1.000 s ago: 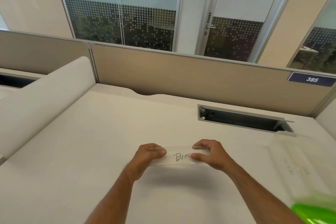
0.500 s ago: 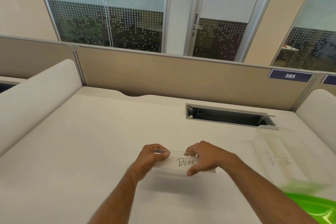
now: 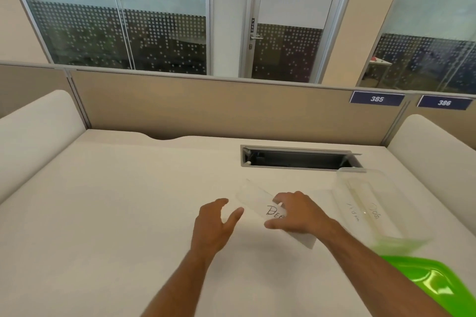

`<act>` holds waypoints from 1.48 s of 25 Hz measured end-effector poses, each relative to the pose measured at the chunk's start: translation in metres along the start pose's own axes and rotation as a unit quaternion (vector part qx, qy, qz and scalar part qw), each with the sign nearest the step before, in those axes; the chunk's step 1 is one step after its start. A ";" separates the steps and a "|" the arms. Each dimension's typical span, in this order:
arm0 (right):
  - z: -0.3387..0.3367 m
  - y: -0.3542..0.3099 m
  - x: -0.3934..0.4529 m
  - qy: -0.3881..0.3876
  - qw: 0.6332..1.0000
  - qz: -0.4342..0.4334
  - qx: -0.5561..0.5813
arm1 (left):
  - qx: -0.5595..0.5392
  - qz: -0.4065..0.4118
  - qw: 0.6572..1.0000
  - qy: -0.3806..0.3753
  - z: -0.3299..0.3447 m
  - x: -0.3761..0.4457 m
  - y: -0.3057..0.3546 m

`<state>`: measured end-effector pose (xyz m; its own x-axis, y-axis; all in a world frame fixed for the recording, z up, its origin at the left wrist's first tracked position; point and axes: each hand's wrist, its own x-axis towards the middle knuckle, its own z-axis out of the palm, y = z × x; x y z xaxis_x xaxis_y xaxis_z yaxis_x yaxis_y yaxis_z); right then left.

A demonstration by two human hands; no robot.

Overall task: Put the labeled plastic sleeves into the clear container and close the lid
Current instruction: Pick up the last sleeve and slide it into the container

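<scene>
Green lid [image 3: 428, 282]: nearest item, lower right on the white desk [image 3: 116, 213], lying off the container.
Left hand [image 3: 213, 226]: above the desk, fingers spread and relaxed, holding nothing, just beside the sleeve's near edge.
Right hand [image 3: 296, 213]: fingers and thumb pinch the labeled plastic sleeve [image 3: 260, 203] across its middle; the sleeve is tilted, its far end raised to the left, handwriting partly covered.
Clear container [image 3: 371, 203]: right of the hands, open, apart from the sleeve; handwritten sleeves appear to lie inside, though blur makes their number uncertain.
Cable slot [image 3: 296, 158]: recessed in the desk, beyond the container.
Partition [image 3: 206, 108]: behind, bearing plates 385 [image 3: 376, 98] and 386 [image 3: 444, 102].
</scene>
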<state>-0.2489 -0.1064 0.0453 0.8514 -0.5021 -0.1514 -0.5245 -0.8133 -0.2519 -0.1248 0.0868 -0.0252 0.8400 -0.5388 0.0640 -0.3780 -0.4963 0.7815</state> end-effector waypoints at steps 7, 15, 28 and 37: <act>-0.058 0.083 -0.001 0.178 0.971 0.160 -0.010 | 0.266 0.069 0.960 -0.056 0.053 -0.003 -0.022; -0.088 0.157 -0.009 0.200 0.934 0.293 -0.040 | 0.321 0.085 0.941 -0.062 0.075 -0.001 -0.034; -0.067 0.195 -0.010 0.142 0.930 0.340 -0.019 | 0.320 0.079 0.942 -0.058 0.075 -0.001 -0.031; -0.053 0.213 -0.010 0.129 0.918 0.374 -0.021 | 0.316 0.078 0.944 -0.049 0.077 -0.001 -0.031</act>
<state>-0.3691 -0.2906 0.0439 0.2259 -0.9735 -0.0353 -0.9667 -0.2196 -0.1315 -0.1439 0.0506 -0.0975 0.7265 -0.6839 0.0663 -0.6772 -0.6962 0.2382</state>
